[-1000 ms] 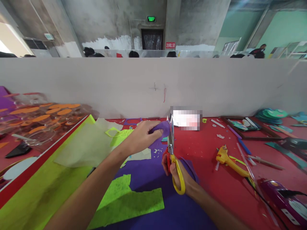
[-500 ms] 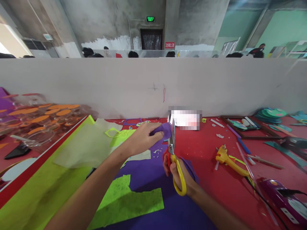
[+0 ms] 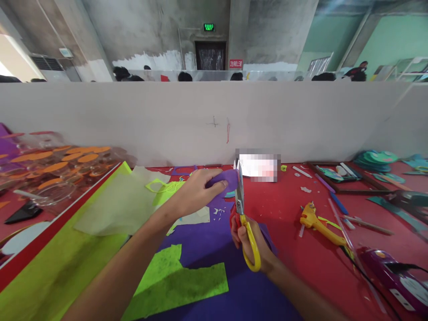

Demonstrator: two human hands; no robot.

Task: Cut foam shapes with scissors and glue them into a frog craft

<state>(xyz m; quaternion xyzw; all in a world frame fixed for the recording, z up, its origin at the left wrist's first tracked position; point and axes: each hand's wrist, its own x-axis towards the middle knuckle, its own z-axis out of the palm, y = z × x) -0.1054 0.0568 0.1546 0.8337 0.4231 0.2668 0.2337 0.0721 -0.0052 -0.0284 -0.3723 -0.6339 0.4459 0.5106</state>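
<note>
My left hand pinches a small purple sheet piece between thumb and fingers. In my right hand is a pair of scissors with one yellow and one red handle, blades pointing up. The blades stand at the right edge of the purple piece; whether they bite into it I cannot tell. Below both hands lies a large purple sheet with a bright green felt piece on it. Small pale scraps are scattered just under the purple piece.
A yellow glue gun and a purple device with a cord lie at right, near a dark frame. Clear cups with orange discs crowd the left. A yellow-green sheet lies in front of them. A pale partition stands behind.
The purple piece has turned slightly in my left hand and looks flatter. My right hand and the scissors have shifted only a little, the blades looking a bit closer together.
</note>
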